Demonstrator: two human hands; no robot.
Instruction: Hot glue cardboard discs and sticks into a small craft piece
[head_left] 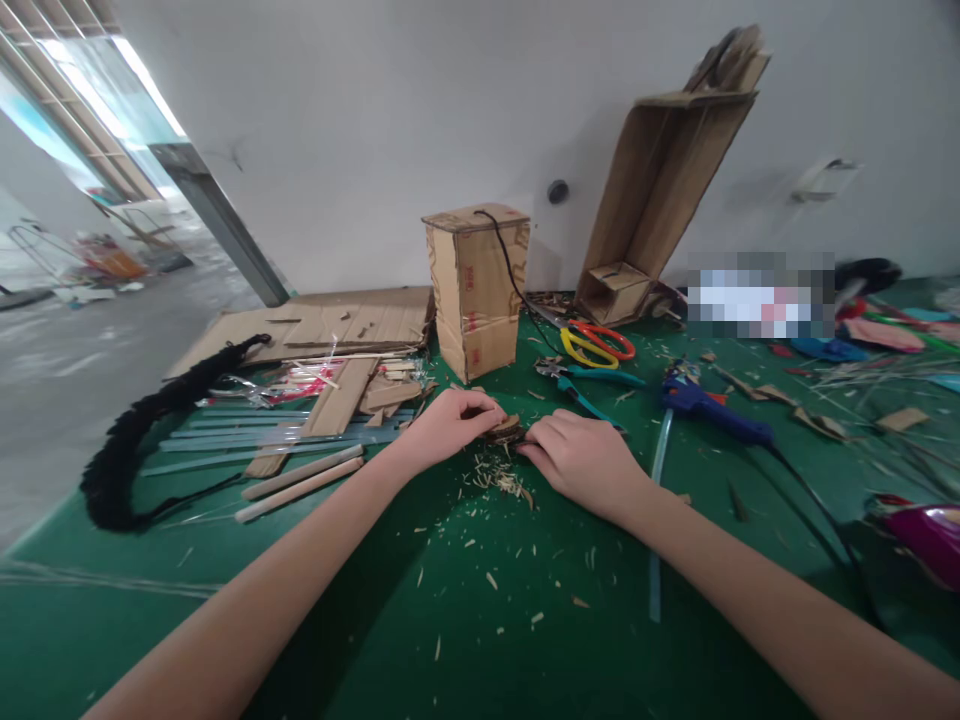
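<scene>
My left hand [454, 428] is closed around the left edge of a small stack of round cardboard pieces [506, 430], thumb and fingers pinching it. On the other side, my right hand [576, 455] is curled with its fingertips at the right edge of the same piece; a dark thin thing shows at those fingertips, too small to name. Wood-coloured shavings [501, 478] lie in a heap on the green tabletop just below the cardboard. Behind the hands stands a tall cardboard box [484, 290] with a black cord coming out of its top.
Right of the hands lie teal-handled pliers [592, 395], scissors [600, 343] and a blue glue gun [712, 410] with its cord. To the left are glue sticks [232, 430], two wooden rods [300, 485] and a black fuzzy strip [112, 460]. A long cardboard frame [660, 190] leans on the wall.
</scene>
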